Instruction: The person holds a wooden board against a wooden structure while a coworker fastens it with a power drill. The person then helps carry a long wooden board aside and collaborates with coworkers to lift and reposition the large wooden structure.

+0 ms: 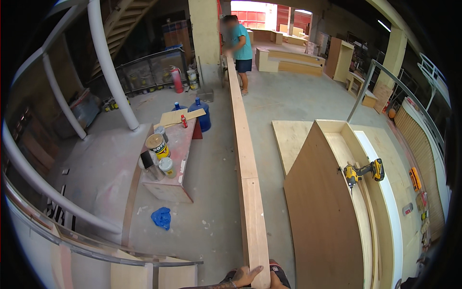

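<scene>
I see my left hand (246, 276) wrapped over the near end of the long wooden beam (245, 159), thumb across its top, carrying that end. A person in a teal shirt (240, 45) supports the far end, so it spans above the concrete floor (211, 192). My right hand is out of view.

Concrete floor (288, 101): blue crumpled bag (162, 217), two blue water jugs (202, 114), flat plywood sheet (290, 139), open wooden cabinet (337, 202) lying on its side. Low red-topped bench (174, 159) on the floor carries paint cans (158, 145), a small red bottle (184, 121), plywood offcuts (179, 116).
</scene>
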Action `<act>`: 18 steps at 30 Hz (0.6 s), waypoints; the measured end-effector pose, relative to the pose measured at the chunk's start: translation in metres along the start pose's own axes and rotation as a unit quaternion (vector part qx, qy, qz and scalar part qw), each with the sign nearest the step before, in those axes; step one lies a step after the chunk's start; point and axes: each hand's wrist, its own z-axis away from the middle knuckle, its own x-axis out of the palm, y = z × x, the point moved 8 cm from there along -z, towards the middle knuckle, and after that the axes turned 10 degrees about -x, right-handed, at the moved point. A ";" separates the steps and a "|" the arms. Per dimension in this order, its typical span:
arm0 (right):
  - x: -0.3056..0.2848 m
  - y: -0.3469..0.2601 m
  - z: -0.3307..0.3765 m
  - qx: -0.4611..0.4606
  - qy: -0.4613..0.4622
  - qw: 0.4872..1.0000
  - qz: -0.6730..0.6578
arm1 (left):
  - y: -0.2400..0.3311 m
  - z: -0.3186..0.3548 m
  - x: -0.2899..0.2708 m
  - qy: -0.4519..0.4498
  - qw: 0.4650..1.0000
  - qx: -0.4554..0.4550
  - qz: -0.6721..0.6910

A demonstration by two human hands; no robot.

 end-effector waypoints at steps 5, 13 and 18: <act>0.012 0.004 -0.009 0.028 -0.022 0.999 -0.030 | 0.002 -0.001 -0.010 0.032 0.996 0.053 0.067; 0.027 0.000 -0.007 0.035 -0.046 0.994 -0.095 | 0.002 -0.010 -0.014 -0.007 0.998 0.055 0.020; 0.030 -0.007 0.001 0.037 -0.007 0.997 -0.062 | 0.000 -0.010 -0.016 -0.010 0.998 0.044 0.044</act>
